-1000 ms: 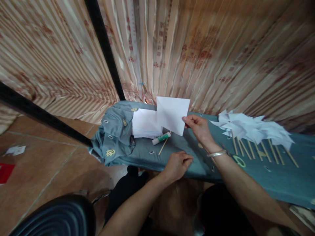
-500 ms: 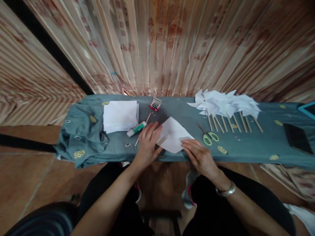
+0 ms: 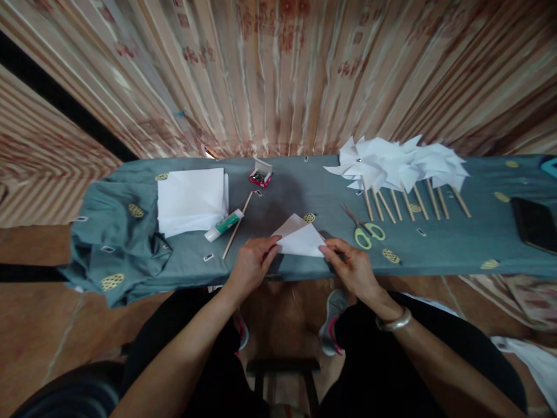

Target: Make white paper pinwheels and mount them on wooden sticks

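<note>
A sheet of white paper (image 3: 301,241), folded over into a rough triangle, is held between my two hands near the table's front edge. My left hand (image 3: 251,264) pinches its left corner between thumb and fingers. At the right corner my right hand (image 3: 351,264), with a bracelet on the wrist, grips the paper the same way. Left of the paper lie a thin wooden stick (image 3: 237,225) and a green and white glue tube (image 3: 224,225). Scissors with light green handles (image 3: 362,230) rest to the right, blades apart.
A stack of white paper (image 3: 191,200) sits at the left on the green cloth (image 3: 296,186). Behind the stick is a small open red box (image 3: 260,173) of metal pieces. Several paper pinwheels (image 3: 400,165) on sticks lie at the back right, and a dark phone (image 3: 534,223) farther right.
The paper has gone from a spread diamond to a folded triangle. My left hand has closed from spread fingers to a pinch on its corner. The view has shifted slightly.
</note>
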The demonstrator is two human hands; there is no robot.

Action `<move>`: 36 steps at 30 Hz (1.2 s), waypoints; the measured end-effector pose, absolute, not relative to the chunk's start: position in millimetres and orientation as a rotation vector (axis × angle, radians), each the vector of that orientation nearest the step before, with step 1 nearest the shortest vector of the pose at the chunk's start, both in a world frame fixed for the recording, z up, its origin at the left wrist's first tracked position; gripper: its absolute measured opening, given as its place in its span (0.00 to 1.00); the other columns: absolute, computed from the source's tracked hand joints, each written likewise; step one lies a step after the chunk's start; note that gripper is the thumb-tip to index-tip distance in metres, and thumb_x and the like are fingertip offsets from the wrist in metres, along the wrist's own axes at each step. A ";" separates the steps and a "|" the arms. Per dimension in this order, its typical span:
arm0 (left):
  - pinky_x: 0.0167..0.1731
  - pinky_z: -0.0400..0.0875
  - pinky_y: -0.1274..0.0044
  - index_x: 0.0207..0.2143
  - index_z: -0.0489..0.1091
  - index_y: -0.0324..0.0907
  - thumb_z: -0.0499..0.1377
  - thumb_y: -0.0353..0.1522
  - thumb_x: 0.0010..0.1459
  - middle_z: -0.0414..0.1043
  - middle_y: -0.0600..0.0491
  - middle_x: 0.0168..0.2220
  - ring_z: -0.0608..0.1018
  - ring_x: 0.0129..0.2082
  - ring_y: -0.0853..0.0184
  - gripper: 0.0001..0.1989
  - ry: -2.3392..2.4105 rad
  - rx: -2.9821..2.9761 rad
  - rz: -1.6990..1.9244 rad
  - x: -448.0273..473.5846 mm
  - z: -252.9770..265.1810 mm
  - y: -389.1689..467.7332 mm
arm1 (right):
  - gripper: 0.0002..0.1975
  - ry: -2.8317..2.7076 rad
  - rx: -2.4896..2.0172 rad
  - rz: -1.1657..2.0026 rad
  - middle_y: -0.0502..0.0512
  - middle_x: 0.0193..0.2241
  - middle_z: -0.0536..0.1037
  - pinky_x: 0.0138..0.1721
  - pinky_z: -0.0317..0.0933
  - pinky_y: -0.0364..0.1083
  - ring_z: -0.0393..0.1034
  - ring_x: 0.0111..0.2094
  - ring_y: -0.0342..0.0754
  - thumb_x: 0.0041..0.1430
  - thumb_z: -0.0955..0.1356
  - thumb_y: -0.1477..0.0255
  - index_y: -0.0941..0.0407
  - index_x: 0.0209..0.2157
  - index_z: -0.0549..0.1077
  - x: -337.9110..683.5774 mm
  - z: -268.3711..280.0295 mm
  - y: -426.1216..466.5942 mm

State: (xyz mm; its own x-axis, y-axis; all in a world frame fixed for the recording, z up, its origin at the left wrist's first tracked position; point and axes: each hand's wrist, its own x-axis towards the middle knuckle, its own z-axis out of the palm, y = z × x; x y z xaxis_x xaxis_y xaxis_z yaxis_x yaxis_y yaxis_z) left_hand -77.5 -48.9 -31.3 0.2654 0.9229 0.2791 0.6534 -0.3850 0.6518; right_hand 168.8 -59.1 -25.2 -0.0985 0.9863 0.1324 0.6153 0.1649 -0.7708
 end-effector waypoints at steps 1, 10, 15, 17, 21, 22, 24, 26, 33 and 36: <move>0.46 0.75 0.69 0.47 0.75 0.42 0.53 0.36 0.65 0.80 0.47 0.44 0.81 0.43 0.61 0.15 1.445 2.102 0.904 -76.9 -32.1 -47.9 | 0.12 -1.772 -1.541 0.749 0.50 0.27 0.79 0.32 0.65 0.44 0.73 0.28 0.46 0.63 0.65 0.61 0.54 0.33 0.75 167.6 -25.9 -55.3; 0.53 0.72 0.67 0.62 0.59 0.42 0.53 0.36 0.65 0.70 0.43 0.57 0.76 0.54 0.60 0.24 1.449 2.070 0.933 -79.3 -30.4 -50.2 | 0.13 -1.754 -1.579 0.691 0.51 0.28 0.79 0.32 0.63 0.45 0.71 0.28 0.47 0.61 0.65 0.60 0.54 0.32 0.76 161.5 -32.5 -32.7; 0.62 0.58 0.56 0.63 0.57 0.42 0.50 0.30 0.66 0.59 0.41 0.65 0.58 0.67 0.55 0.23 1.331 2.548 0.800 -62.7 -25.6 -61.3 | 0.13 -1.787 -1.566 0.643 0.53 0.29 0.80 0.35 0.64 0.46 0.71 0.29 0.48 0.60 0.65 0.61 0.54 0.32 0.77 157.3 -35.1 -24.7; 0.64 0.55 0.56 0.64 0.54 0.39 0.50 0.30 0.66 0.58 0.41 0.65 0.54 0.69 0.54 0.24 1.225 2.662 0.670 -54.0 -28.1 -67.6 | 0.13 -1.792 -1.577 0.635 0.54 0.29 0.80 0.35 0.64 0.46 0.71 0.29 0.49 0.60 0.65 0.61 0.54 0.32 0.77 155.8 -35.8 -22.9; 0.64 0.49 0.53 0.65 0.52 0.36 0.53 0.39 0.65 0.55 0.38 0.67 0.48 0.70 0.51 0.30 1.242 2.663 0.488 -46.6 -38.0 -74.6 | 0.12 -1.810 -1.610 0.600 0.54 0.28 0.80 0.34 0.64 0.47 0.71 0.28 0.48 0.59 0.66 0.62 0.55 0.33 0.77 154.5 -36.0 -21.9; 0.64 0.48 0.52 0.65 0.52 0.36 0.53 0.40 0.64 0.54 0.38 0.67 0.47 0.70 0.50 0.31 1.251 2.653 0.462 -46.8 -40.1 -75.2 | 0.12 -1.815 -1.614 0.594 0.54 0.28 0.80 0.34 0.64 0.47 0.71 0.27 0.48 0.59 0.66 0.62 0.55 0.33 0.77 154.4 -35.8 -21.9; 0.64 0.47 0.51 0.65 0.51 0.36 0.53 0.43 0.64 0.53 0.37 0.67 0.48 0.70 0.49 0.33 1.260 2.642 0.427 -47.8 -42.8 -75.8 | 0.13 -1.823 -1.618 0.590 0.54 0.29 0.80 0.33 0.64 0.46 0.71 0.27 0.48 0.60 0.66 0.62 0.55 0.35 0.77 154.3 -35.4 -22.0; 0.64 0.47 0.51 0.65 0.52 0.36 0.53 0.44 0.64 0.53 0.37 0.67 0.49 0.69 0.48 0.33 1.270 2.638 0.401 -48.4 -43.7 -76.4 | 0.13 -1.824 -1.627 0.592 0.55 0.29 0.80 0.34 0.64 0.47 0.71 0.27 0.48 0.59 0.66 0.62 0.55 0.35 0.77 154.1 -35.1 -21.9; 0.63 0.48 0.51 0.65 0.53 0.35 0.54 0.44 0.63 0.53 0.37 0.67 0.50 0.69 0.46 0.34 1.294 2.655 0.367 -46.8 -45.8 -77.5 | 0.12 -1.837 -1.629 0.557 0.57 0.32 0.80 0.37 0.66 0.48 0.72 0.31 0.50 0.60 0.65 0.64 0.56 0.38 0.77 153.6 -37.0 -21.4; 0.63 0.49 0.52 0.65 0.53 0.35 0.54 0.45 0.63 0.53 0.38 0.67 0.51 0.69 0.46 0.34 1.307 2.662 0.352 -46.7 -47.2 -77.2 | 0.13 -1.837 -1.612 0.537 0.57 0.34 0.81 0.39 0.66 0.49 0.73 0.32 0.51 0.59 0.66 0.64 0.56 0.38 0.77 153.7 -39.7 -21.1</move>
